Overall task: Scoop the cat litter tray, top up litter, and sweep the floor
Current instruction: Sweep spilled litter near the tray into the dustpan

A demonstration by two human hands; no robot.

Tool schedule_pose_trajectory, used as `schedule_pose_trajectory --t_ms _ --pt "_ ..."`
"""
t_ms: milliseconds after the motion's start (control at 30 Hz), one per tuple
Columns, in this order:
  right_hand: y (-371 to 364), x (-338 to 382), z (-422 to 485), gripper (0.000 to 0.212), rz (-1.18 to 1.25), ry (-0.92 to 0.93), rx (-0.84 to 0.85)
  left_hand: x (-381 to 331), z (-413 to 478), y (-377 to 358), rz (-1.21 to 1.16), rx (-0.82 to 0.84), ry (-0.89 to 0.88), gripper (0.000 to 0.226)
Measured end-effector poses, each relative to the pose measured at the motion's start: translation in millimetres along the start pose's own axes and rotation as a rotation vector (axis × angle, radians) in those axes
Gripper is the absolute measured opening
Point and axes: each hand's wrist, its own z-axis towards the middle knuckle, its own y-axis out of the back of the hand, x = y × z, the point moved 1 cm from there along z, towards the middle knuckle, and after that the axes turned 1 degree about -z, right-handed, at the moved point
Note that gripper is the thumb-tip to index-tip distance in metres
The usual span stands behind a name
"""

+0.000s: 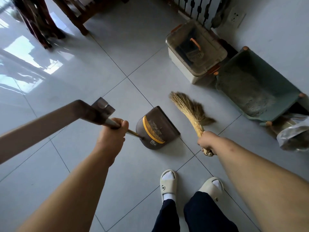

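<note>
Dark wooden furniture (38, 25) stands at the top left, blurred, with a slanted wooden leg (80, 22) just to its right. A railing (199, 9) of black turned balusters runs along the top edge. Beside it, a grey-green shape (219, 15) is too blurred to identify. A white socket (236, 15) sits on the pale wall (275, 27) at the upper right. A crumpled plastic bag (294, 134) lies at the right edge, near the wall. At the bottom, two beige slippers, the left (168, 183) and the right (211, 186), point upward in the view and stand apart. White socks (168, 176) show at their open toes, and dark trousers (200, 213) reach down to them.
</note>
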Motion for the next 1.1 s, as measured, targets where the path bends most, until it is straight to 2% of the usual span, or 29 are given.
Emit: schedule_pose_trajectory --t_ms 33,67,100,133,200,300,433,533,600,667,833,1000,1100 --pt "-4.3 1.3 -4.1 0.021 -0.078 0.015 0.003 -0.7 1.2 -1.4 -0.005 -0.005 0.003 0.019" --pt "-9.9 -0.6 -5.8 0.02 -0.117 0.024 -0.003 -1.6 2.2 -2.7 -0.005 -0.003 0.005 0.023" --pt "-15.3 -4.4 -11.4 0.011 -0.145 0.019 -0.01 -2.1 2.5 -3.8 0.002 0.002 0.005 0.025" --pt "-21.1 -10.7 -18.6 0.012 -0.155 0.019 -0.016 -2.7 2.1 -4.6 0.01 0.006 0.006 0.026" --pt "-31.6 -27.8 -29.7 0.037 -0.047 -0.003 -0.038 -4.1 -0.9 -4.8 0.021 0.02 0.015 0.025" --pt "-37.1 -55.3 -57.4 0.048 0.144 0.008 -0.035 -5.2 -5.0 -2.5 0.045 0.085 0.01 0.024" --pt "-43.4 -83.2 -77.6 0.036 0.2 -0.031 -0.069 -3.2 -10.9 4.1 0.129 0.19 -0.029 0.028" --pt "-45.8 -88.2 -65.1 0.018 0.472 -0.178 -0.102 -3.6 -14.4 7.3 0.184 0.261 -0.083 0.022" --pt "-46.2 -85.2 -56.2 0.014 0.677 -0.297 -0.084 -4.7 -14.0 7.4 0.224 0.289 -0.111 0.02" --pt "-49.8 -80.2 -56.1 0.018 0.68 -0.342 -0.023 -6.6 -13.8 4.4 0.258 0.299 -0.122 0.02" --pt "-70.8 -70.7 -68.4 0.031 0.361 -0.207 0.078 -4.7 -21.5 -10.5 0.254 0.304 -0.112 0.021" --pt "-51.1 -75.2 -103.6 0.027 0.571 -0.144 0.194 -6.2 -27.9 -21.0 0.186 0.296 -0.104 0.02" --pt "-36.1 -84.2 -124.3 0.027 0.689 -0.119 0.203 -11.1 -32.5 -27.5 0.173 0.299 -0.056 0.023"
